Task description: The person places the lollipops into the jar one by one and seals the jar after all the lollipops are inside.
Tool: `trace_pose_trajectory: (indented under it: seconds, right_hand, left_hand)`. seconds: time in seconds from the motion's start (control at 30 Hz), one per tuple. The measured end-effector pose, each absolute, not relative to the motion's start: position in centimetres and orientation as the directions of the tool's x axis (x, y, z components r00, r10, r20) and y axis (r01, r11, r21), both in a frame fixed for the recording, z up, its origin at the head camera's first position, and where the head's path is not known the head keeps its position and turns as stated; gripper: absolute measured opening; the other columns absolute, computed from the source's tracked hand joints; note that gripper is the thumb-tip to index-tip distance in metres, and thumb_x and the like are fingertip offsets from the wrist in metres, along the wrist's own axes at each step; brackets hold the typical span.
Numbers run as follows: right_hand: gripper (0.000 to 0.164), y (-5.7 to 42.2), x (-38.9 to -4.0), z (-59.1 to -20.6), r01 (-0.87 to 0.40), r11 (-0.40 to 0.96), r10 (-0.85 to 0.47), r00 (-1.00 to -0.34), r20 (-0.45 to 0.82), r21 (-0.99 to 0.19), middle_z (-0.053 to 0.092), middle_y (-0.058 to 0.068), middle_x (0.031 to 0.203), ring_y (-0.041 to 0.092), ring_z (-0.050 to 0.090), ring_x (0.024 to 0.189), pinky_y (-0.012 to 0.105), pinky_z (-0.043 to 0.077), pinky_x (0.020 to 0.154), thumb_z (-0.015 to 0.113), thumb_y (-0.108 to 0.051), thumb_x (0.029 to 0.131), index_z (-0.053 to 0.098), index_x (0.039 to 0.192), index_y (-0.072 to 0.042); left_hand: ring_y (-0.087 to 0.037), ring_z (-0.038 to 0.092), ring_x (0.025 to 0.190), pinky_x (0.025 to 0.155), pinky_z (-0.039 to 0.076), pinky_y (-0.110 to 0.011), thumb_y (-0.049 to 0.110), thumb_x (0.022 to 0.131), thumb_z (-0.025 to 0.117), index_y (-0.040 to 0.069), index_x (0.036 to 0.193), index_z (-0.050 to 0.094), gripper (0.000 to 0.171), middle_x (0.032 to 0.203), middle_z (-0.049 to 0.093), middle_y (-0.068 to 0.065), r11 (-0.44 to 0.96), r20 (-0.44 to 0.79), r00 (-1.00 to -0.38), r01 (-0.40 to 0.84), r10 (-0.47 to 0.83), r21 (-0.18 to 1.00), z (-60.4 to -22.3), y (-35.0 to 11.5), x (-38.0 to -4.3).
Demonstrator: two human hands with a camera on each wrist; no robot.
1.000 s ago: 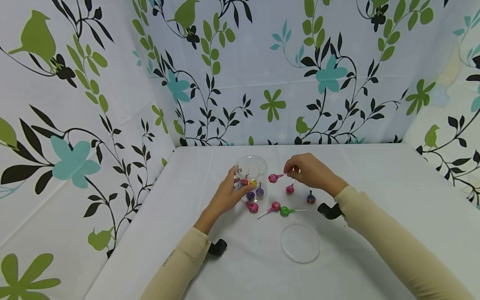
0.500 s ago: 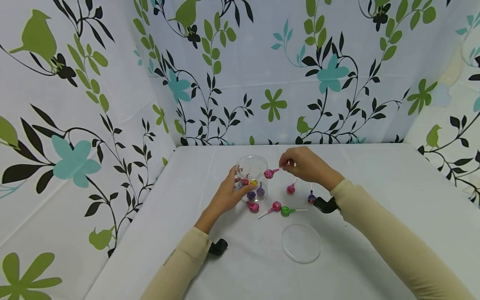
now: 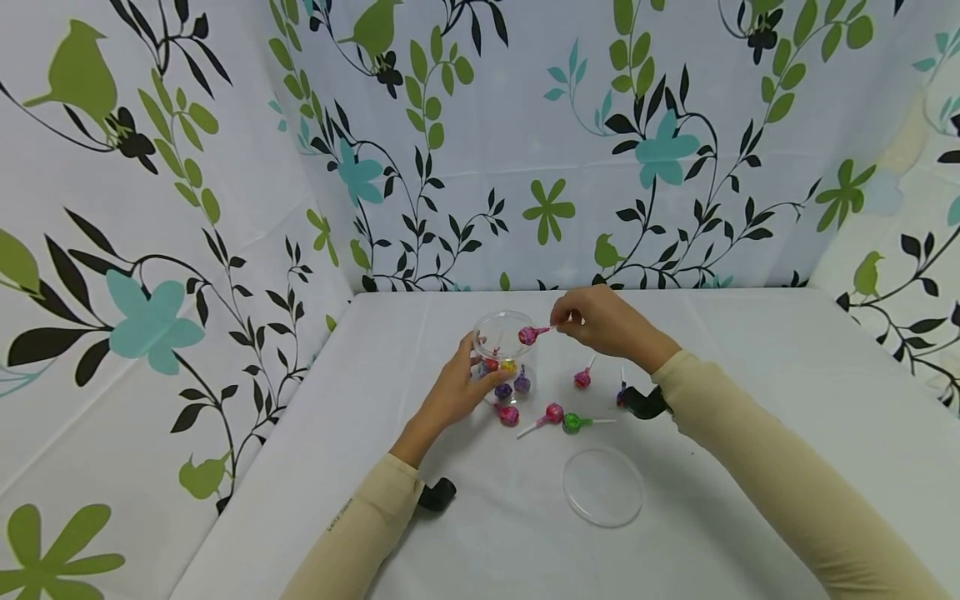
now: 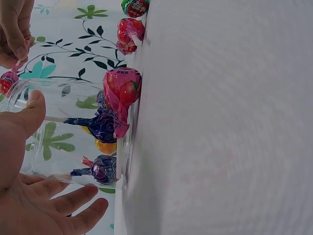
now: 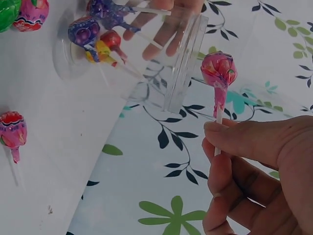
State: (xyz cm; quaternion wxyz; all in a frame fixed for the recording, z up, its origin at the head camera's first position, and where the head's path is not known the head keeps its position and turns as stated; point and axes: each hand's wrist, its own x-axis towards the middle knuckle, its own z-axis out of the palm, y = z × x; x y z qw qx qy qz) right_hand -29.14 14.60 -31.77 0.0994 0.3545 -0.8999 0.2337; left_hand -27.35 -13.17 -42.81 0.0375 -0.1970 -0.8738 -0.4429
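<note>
My left hand (image 3: 453,385) holds a clear plastic jar (image 3: 504,340) upright from its left side, thumb in front and fingers behind. Inside the jar lie several wrapped lollipops: purple ones (image 4: 103,169), a yellow one (image 5: 100,52) and a red one. With thumb and fingertips, my right hand (image 3: 603,323) pinches the white stick of a pink lollipop (image 5: 218,71). Its wrapped head points left, at the jar's open rim in the head view. A pink lollipop (image 3: 507,415) lies in front of the jar, near my left thumb.
On the white table (image 3: 480,533) lie more lollipops: a pink one (image 3: 553,413) beside a green one (image 3: 572,423), another pink one (image 3: 582,378), and a dark one (image 3: 621,395) partly behind the right wrist camera (image 3: 647,403). Nearer me is a clear round lid (image 3: 603,487).
My right hand has moved left and slightly away from me, bringing its pink lollipop from beside the jar up to the rim. The left hand and jar stay in place.
</note>
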Motion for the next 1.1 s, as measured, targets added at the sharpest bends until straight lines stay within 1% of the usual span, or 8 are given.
trace_pose_trajectory:
  seconds: [0.1,0.4,0.57,0.77,0.93,1.1]
  right_hand:
    - [0.009,13.9,-29.4,-31.9,-0.671,0.646,-0.583,-0.741,0.333,-0.364,0.072,0.003,0.092,0.021,0.062,0.084,0.035,0.059,0.075,0.076,0.002,0.094,0.078,0.099,-0.005]
    - [0.009,12.3,-29.8,-32.0,-0.653,0.664,-0.587,-0.757,0.287,-0.365,0.072,0.005,0.094,0.024,0.064,0.087,0.036,0.060,0.075,0.073,0.002,0.096,0.079,0.101,-0.003]
    - [0.010,11.7,-30.1,-32.2,-0.657,0.663,-0.599,-0.753,0.271,-0.359,0.072,0.005,0.093,0.024,0.063,0.088,0.035,0.059,0.075,0.073,0.002,0.096,0.079,0.102,-0.003]
    - [0.009,11.4,-30.1,-32.2,-0.653,0.669,-0.598,-0.757,0.265,-0.355,0.072,0.006,0.094,0.024,0.063,0.088,0.035,0.060,0.077,0.073,0.001,0.096,0.079,0.102,-0.002]
    - [0.014,11.4,-29.9,-32.1,-0.673,0.653,-0.616,-0.739,0.271,-0.347,0.073,0.008,0.101,0.023,0.065,0.090,0.036,0.060,0.081,0.072,0.002,0.096,0.078,0.108,-0.002]
    - [0.017,11.6,-29.6,-32.2,-0.691,0.628,-0.628,-0.722,0.290,-0.359,0.074,0.008,0.105,0.023,0.065,0.093,0.040,0.060,0.084,0.072,0.003,0.096,0.077,0.111,-0.001]
  left_hand:
    - [-0.038,0.045,0.143,0.112,0.040,-0.057,0.048,0.098,0.072,0.011,0.165,0.017,0.094,0.158,0.043,-0.019,0.525,0.242,-0.919,0.378,0.310,0.762,-42.8,-13.2,-27.3]
    - [-0.039,0.044,0.143,0.111,0.040,-0.059,0.049,0.098,0.071,0.011,0.165,0.018,0.094,0.160,0.041,-0.018,0.536,0.205,-0.934,0.337,0.292,0.774,-42.5,-13.0,-27.1]
    - [-0.039,0.045,0.142,0.112,0.040,-0.058,0.047,0.098,0.072,0.012,0.165,0.018,0.094,0.159,0.043,-0.018,0.532,0.205,-0.933,0.339,0.296,0.776,-42.6,-13.1,-27.2]
    - [-0.040,0.045,0.142,0.111,0.041,-0.058,0.047,0.098,0.072,0.011,0.165,0.017,0.095,0.159,0.043,-0.019,0.523,0.214,-0.930,0.347,0.298,0.778,-42.7,-13.0,-27.3]
    - [-0.040,0.047,0.141,0.111,0.042,-0.057,0.047,0.098,0.072,0.010,0.166,0.016,0.096,0.160,0.041,-0.017,0.534,0.219,-0.929,0.353,0.299,0.768,-42.7,-13.0,-27.2]
    - [-0.040,0.047,0.140,0.111,0.042,-0.056,0.042,0.099,0.073,0.010,0.166,0.016,0.093,0.160,0.041,-0.019,0.525,0.239,-0.919,0.377,0.313,0.763,-42.6,-13.1,-27.2]
